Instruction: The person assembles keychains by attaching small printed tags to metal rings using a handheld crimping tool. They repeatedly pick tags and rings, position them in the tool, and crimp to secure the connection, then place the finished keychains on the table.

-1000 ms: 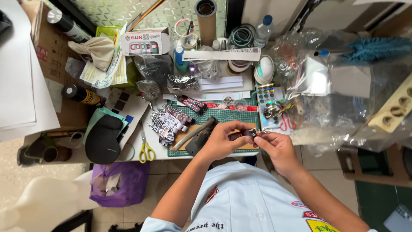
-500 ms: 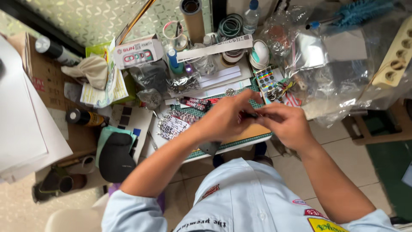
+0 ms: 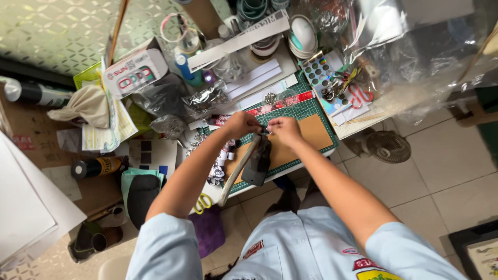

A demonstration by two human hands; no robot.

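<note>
**Together over the mat: both our hands pinch one small piece**

Closely paired, our left hand [image 3: 243, 124] and right hand [image 3: 282, 129] meet above the green cutting mat [image 3: 306, 110], fingertips pressed together around a small dark piece [image 3: 264, 133] too tiny for us to identify. It sits right between the two pinches, neither hand nearer than the other. From that point a dark flat strip [image 3: 258, 161] hangs down toward our body, its long axis running nearly straight back to us, and a pale strap [image 3: 237, 170] slants beside it toward our left, past the table edge.

Under the hands lies a tan sheet [image 3: 311, 136] on the mat. Just beyond our knuckles a red patterned ribbon [image 3: 282, 102] crosses the mat's far side, with a small metal rosette [image 3: 270, 98] touching its far edge. Further right, a paint palette [image 3: 317, 72] and red-handled scissors [image 3: 357, 96] crowd the corner under clear plastic wrap [image 3: 415, 46]. On our left sit a crumpled foil bag [image 3: 207, 98], a black spray can [image 3: 98, 167] and yellow-handled scissors [image 3: 203, 203] near the table's near edge. Nothing stands between our fingers and the piece; the clutter rings the mat.
</note>
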